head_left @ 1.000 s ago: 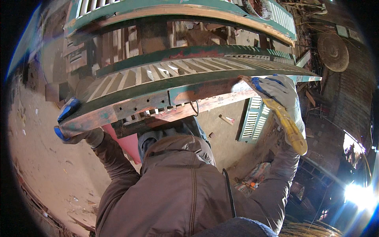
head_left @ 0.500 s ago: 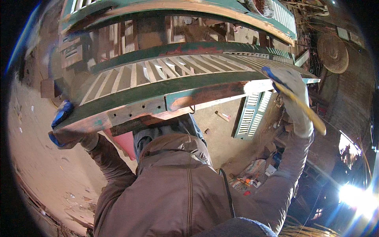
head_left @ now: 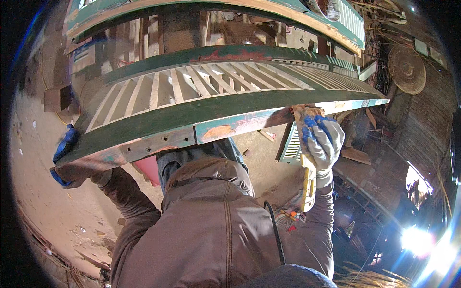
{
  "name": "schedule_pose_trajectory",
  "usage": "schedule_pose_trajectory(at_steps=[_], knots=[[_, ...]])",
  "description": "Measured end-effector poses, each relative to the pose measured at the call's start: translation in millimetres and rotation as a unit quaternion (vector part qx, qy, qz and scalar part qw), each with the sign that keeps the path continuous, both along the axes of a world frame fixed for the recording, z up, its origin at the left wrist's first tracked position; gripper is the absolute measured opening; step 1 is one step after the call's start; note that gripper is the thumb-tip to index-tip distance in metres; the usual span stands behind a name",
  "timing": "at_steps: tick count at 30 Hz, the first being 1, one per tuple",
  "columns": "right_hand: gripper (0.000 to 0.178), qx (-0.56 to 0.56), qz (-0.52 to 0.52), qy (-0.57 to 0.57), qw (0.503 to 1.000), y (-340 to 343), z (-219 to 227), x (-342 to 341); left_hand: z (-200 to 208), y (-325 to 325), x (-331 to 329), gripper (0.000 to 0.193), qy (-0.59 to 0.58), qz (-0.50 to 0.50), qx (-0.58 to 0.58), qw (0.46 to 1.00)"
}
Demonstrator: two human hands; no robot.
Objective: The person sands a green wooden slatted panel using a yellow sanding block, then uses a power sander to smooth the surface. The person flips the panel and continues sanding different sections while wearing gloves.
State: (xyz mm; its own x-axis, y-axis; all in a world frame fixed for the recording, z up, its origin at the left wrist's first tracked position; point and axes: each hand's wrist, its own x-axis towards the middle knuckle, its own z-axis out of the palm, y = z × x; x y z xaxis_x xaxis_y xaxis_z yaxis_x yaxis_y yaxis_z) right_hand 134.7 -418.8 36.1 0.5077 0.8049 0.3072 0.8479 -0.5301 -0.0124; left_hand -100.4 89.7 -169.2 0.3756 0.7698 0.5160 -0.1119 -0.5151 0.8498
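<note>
A louvred wooden shutter with a worn dark green frame and pale slats lies across in front of me. My left hand, in a grey glove with blue fingertips, grips its left end, fingers on the top face and below. My right hand, gloved alike, is closed round a long yellow tool with slots along its body. The tool's brown, flat front part rests against the shutter's near edge, right of the middle. Its exact kind I cannot make out. That edge has dark holes and patches of bare wood and faded paint.
Another green shutter lies beyond, at the top. A smaller louvred panel stands below on the floor. A round woven tray is at the far right. Scraps and loose wood lie low on the right. Bright light glares there.
My right hand has come left and nearer, bringing the yellow tool from above the shutter's right part to its near edge. My left hand keeps its grip on the shutter's end.
</note>
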Motion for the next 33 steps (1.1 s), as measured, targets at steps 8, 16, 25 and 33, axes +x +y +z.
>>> schedule_pose_trajectory(at_steps=[8, 16, 25, 33], knots=[[0.022, -0.028, 0.0, 0.052, 0.998, -2.2, 15.6, -6.5, 0.0, 0.2, 2.0, 0.064, 0.008, -0.001, 0.007, 1.0], [0.034, -0.015, -0.002, 0.017, 1.0, -2.3, 20.3, 16.2, -0.4, 3.9, 2.4, 0.064, 0.013, -0.01, 0.007, 1.0], [0.024, -0.073, 0.013, 0.083, 0.994, -4.7, 17.4, -4.4, 0.7, 2.3, -0.3, 0.064, 0.018, -0.01, 0.004, 1.0], [0.032, -0.025, -0.048, 0.039, 0.998, -10.1, 38.2, -8.1, -0.8, 7.4, -1.3, 0.065, 0.021, -0.018, 0.006, 1.0]])
